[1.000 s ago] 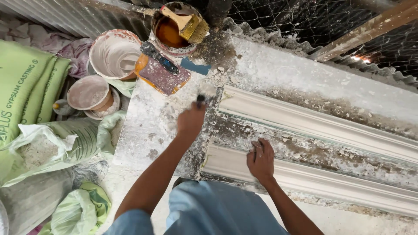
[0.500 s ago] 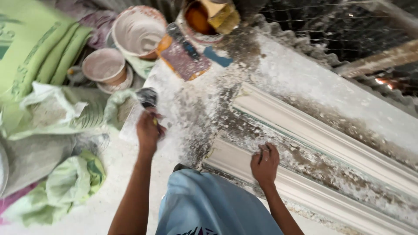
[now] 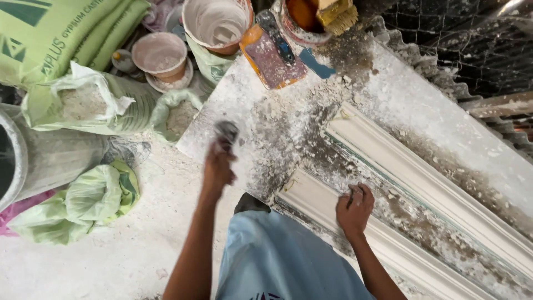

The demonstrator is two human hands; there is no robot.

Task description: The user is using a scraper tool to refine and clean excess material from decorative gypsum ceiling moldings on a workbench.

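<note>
My left hand [image 3: 217,166] is closed around a small dark tool [image 3: 227,131], blurred by motion, at the left edge of the dusty white work table [image 3: 250,94]. My right hand [image 3: 355,208] rests palm down on the near white plaster moulding [image 3: 305,197], fingers spread, holding nothing. A second, longer moulding [image 3: 400,158] lies parallel beyond it. Crumbs of plaster cover the table between the two strips.
An orange-edged float [image 3: 272,55], a blue scrap [image 3: 316,62] and a bucket with a brush [image 3: 313,14] sit at the table's far end. On the floor to the left are a white bucket [image 3: 214,22], a small bowl [image 3: 161,53], green sacks [image 3: 44,33] and open powder bags [image 3: 83,103]. Wire mesh [image 3: 461,39] lies at right.
My left hand has swept with the tool from the middle of the table to its left edge. My right hand has stayed on the near moulding. The view has shifted left.
</note>
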